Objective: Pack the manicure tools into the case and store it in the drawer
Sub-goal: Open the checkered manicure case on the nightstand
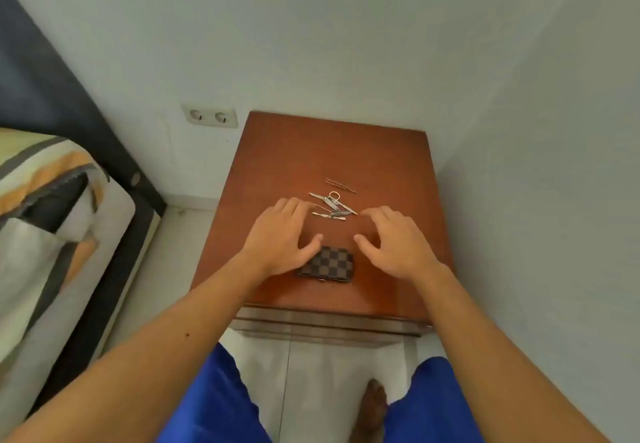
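Bed (pixel 41 207) w/ striped bedding at far left. Our left hand (pixel 277 238) hovers spread & empty, thumb over the checkered case (pixel 329 264), which lies shut near the wooden surface's (pixel 311 151) front edge. Manicure tools (pixel 332 205) lie scattered just beyond. Right hand (pixel 398 241) also loose, holding nothing.

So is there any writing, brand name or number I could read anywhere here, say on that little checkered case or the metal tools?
None can be read.
Checkered case: only brown and dark squares, no lettering visible.
Manicure tools: bare metal; any stamp is too small and blurred to tell.
Wall socket: no marking visible.
Wooden nightstand: plain top, no label.
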A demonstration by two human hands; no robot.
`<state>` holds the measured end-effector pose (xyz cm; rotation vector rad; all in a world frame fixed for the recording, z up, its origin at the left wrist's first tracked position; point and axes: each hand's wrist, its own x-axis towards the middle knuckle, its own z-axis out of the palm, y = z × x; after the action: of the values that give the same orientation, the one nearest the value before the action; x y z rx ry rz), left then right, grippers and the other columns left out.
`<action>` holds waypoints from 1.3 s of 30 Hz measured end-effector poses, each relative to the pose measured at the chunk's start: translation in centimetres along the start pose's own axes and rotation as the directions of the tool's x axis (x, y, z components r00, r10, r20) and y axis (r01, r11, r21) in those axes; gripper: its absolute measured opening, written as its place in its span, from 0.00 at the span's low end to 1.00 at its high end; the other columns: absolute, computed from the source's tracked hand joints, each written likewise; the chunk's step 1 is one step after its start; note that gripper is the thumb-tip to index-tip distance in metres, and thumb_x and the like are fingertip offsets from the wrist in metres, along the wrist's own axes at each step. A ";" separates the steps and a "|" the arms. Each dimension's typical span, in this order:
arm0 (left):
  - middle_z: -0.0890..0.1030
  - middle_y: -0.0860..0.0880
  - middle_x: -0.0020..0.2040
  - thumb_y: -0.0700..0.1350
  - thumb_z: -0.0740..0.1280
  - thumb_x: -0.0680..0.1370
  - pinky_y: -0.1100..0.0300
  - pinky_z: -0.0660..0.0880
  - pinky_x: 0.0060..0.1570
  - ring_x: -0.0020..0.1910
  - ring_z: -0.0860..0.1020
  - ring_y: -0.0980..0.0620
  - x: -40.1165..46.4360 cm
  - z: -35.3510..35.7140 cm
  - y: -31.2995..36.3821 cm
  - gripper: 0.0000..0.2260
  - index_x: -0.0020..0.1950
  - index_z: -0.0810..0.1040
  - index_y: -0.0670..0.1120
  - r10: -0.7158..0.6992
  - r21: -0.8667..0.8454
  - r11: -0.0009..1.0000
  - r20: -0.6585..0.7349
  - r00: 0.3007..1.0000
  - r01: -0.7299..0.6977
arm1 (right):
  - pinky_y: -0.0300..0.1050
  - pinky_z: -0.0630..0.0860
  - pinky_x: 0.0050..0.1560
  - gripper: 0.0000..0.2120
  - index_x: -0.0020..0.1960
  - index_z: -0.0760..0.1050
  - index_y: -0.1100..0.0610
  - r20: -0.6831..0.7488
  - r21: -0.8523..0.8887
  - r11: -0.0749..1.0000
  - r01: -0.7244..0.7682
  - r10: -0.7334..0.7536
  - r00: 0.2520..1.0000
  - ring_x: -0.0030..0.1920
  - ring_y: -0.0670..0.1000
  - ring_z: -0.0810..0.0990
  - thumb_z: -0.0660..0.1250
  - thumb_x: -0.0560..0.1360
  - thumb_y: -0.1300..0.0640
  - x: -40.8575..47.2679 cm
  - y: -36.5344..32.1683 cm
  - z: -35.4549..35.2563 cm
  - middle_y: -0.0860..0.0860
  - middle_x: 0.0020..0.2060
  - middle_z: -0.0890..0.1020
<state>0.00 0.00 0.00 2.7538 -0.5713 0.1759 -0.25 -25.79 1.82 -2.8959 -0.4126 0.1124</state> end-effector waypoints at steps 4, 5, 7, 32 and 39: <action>0.80 0.45 0.65 0.67 0.61 0.77 0.47 0.77 0.61 0.63 0.77 0.43 -3.0 3.1 0.6 0.34 0.73 0.74 0.43 -0.011 0.015 1.000 0.035 0.999 0.011 | 0.54 0.74 0.63 0.24 0.71 0.73 0.51 -0.048 0.027 0.999 0.040 -0.039 0.998 0.63 0.56 0.76 0.60 0.81 0.40 -2.9 -0.3 4.0 0.50 0.64 0.78; 0.80 0.45 0.65 0.67 0.62 0.77 0.47 0.76 0.63 0.64 0.77 0.43 -3.8 3.8 0.7 0.34 0.73 0.75 0.43 -0.013 0.009 1.000 0.022 1.000 0.012 | 0.53 0.74 0.64 0.23 0.70 0.74 0.51 -0.067 0.043 0.998 0.052 -0.049 0.997 0.64 0.56 0.75 0.60 0.81 0.40 -3.5 -0.6 4.8 0.50 0.64 0.77; 0.78 0.45 0.67 0.67 0.63 0.77 0.47 0.74 0.66 0.66 0.75 0.44 -5.4 4.6 1.3 0.35 0.74 0.74 0.43 -0.007 -0.002 1.000 0.010 1.000 0.007 | 0.53 0.73 0.65 0.24 0.71 0.73 0.51 -0.101 0.065 0.996 0.062 -0.055 0.993 0.66 0.55 0.73 0.59 0.81 0.40 -5.0 -1.2 5.8 0.50 0.65 0.77; 0.74 0.60 0.63 0.58 0.82 0.70 0.71 0.67 0.61 0.63 0.68 0.64 -10.1 6.3 0.3 0.34 0.72 0.72 0.54 -0.195 -0.469 0.868 -0.016 0.981 0.164 | 0.45 0.79 0.57 0.14 0.59 0.86 0.47 -0.181 0.447 0.894 0.036 0.050 0.982 0.54 0.43 0.83 0.70 0.79 0.42 -5.6 -2.3 4.8 0.42 0.53 0.87; 0.76 0.58 0.64 0.57 0.85 0.67 0.78 0.66 0.56 0.64 0.68 0.70 -10.0 6.2 0.5 0.39 0.74 0.72 0.57 -0.267 -0.545 0.806 0.011 0.964 0.230 | 0.47 0.78 0.52 0.09 0.52 0.88 0.48 -0.242 0.565 0.821 -0.076 0.254 0.936 0.48 0.48 0.82 0.75 0.76 0.46 -0.5 -2.6 5.7 0.45 0.47 0.87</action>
<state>-8.96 1.11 -7.54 2.2226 -0.1884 0.0314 -2.00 -22.31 -3.12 -2.3114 -0.0464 -0.1704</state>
